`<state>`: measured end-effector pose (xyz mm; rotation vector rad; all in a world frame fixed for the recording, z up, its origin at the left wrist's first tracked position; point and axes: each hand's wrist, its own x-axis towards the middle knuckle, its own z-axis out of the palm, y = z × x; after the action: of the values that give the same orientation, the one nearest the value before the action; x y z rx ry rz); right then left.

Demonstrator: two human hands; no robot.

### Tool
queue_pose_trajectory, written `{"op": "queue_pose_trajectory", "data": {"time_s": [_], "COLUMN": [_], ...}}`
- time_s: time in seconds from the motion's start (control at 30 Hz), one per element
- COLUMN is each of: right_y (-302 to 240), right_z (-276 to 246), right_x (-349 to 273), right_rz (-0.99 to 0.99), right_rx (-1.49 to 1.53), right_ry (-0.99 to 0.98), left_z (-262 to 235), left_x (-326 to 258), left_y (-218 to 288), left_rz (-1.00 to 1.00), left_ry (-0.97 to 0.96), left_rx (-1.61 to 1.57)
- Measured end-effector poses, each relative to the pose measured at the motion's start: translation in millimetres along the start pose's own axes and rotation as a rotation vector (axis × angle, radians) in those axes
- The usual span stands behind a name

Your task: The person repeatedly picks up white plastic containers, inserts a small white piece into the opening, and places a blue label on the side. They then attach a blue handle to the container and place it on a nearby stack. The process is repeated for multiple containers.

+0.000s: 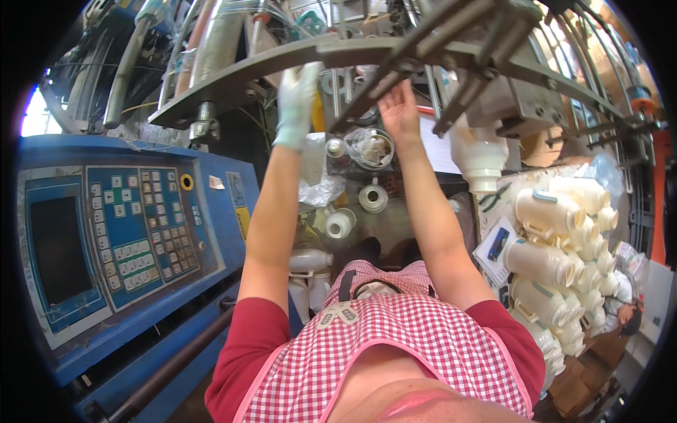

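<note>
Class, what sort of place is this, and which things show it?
Probably a plastics factory: a blue machine control panel with keypad, a grey curved metal machine frame overhead, and stacked white plastic jugs alongside.

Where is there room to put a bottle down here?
A bare patch of the bench lies between the small white jar and the right forearm. The right side is crowded with stacked white bottles. Both hands are up at the metal frame.

Pretty cramped up top: the curved metal frame and slanted bars box in both raised hands. White bottles crowd the right, blue control cabinet walls the left; middle gap stays passable.
</note>
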<state>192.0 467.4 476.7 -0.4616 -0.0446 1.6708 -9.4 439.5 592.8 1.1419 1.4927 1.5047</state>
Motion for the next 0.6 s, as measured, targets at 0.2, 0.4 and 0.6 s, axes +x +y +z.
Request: {"op": "queue_pose_trajectory", "data": {"time_s": [0.2,0.4,0.6], "right_y": [8,5,-1], "right_z": [19,34,43], "right_x": [69,64,52], "right_rz": [-0.234,-0.258,-0.172], "right_rx": [-0.057,-0.256,-0.112], "right_ry": [0.148,0.164,0.168], "left_z": [38,38,26], "left_x": [67,63,64], "left_y": [-8,-12,-18], "left_rz": [0.117,0.084,0.034], "left_ry": [0.012,0.14,0.076], "left_rx": [-0.031,0.463,0.332]}}
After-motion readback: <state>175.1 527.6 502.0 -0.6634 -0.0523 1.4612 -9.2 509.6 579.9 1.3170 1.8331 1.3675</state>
